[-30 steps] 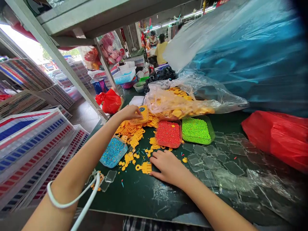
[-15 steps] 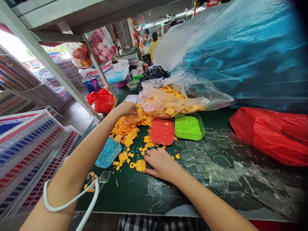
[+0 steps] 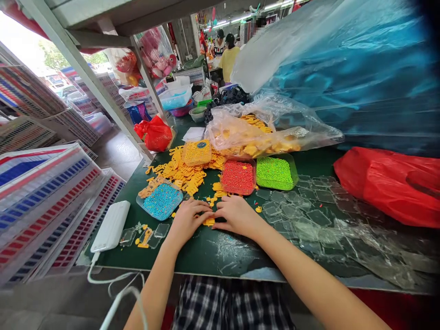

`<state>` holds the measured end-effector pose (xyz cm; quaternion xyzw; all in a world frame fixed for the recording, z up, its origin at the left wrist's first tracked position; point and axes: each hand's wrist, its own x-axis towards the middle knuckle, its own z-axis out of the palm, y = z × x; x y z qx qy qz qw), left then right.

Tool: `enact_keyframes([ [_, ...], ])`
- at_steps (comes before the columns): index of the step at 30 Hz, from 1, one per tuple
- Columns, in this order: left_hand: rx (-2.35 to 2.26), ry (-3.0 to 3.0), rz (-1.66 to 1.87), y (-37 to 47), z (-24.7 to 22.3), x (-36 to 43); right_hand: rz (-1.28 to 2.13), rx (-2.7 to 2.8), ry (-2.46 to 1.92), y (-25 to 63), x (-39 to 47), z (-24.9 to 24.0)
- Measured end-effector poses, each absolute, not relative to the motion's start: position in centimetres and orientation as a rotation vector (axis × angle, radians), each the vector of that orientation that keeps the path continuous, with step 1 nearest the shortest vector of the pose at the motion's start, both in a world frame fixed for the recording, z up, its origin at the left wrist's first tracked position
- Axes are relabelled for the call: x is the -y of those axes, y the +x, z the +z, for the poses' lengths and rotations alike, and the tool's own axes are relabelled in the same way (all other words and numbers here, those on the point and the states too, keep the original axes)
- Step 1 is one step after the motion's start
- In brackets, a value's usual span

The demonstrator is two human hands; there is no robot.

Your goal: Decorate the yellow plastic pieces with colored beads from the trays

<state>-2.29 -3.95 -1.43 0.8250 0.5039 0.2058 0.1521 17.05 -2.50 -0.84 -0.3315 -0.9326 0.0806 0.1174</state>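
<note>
The flat yellow piece (image 3: 209, 222) lay on the green tabletop (image 3: 202, 259) between the left hand (image 3: 185, 221) and right hand (image 3: 241, 216), near both — long axis unclear, and whether either's fingers pinched it impossible to tell.

On our table (image 3: 195, 259), the power bank (image 3: 112, 225) lies left of the first bead tray (image 3: 161, 201). Behind that, the second bead tray (image 3: 197, 152) sits on our heap of pieces (image 3: 182, 173); rightward come the third bead tray (image 3: 238, 177), then the fourth (image 3: 275, 172).
</note>
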Motion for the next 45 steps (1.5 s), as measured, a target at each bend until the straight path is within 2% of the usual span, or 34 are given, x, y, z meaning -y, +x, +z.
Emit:
enact_keyframes([
  [23,-1.401,2.279,0.594,-2.9,-3.2,4.4,0.289,2.734,-1.064,17.3,2.4,-1.0],
  [30,-1.520,2.181,0.764,-3.9,-3.1,4.5,0.338,2.729,-1.068,17.1,2.2,-1.3],
  [45,-1.570,2.276,0.559,-3.2,-3.2,4.5,0.350,2.693,-1.077,17.1,2.0,-1.8],
])
